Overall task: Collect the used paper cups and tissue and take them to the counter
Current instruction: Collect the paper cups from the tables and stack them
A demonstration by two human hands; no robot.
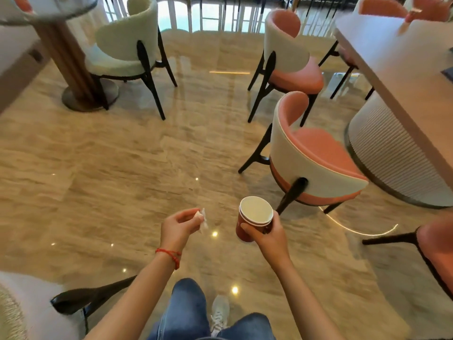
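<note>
Red nested paper cups [253, 220] sit gripped in the right hand [268, 235]; the left hand [177, 225] pinches crumpled white tissue [202, 218].

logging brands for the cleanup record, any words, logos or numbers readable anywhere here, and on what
No readable text in this view.
Red paper cups, stacked, gripped by the right hand: the red wall that shows is plain; the far side is hidden.
Tissue, pinched by the left hand: blank white.
Table at the right: small things on it are too blurred to read.
</note>
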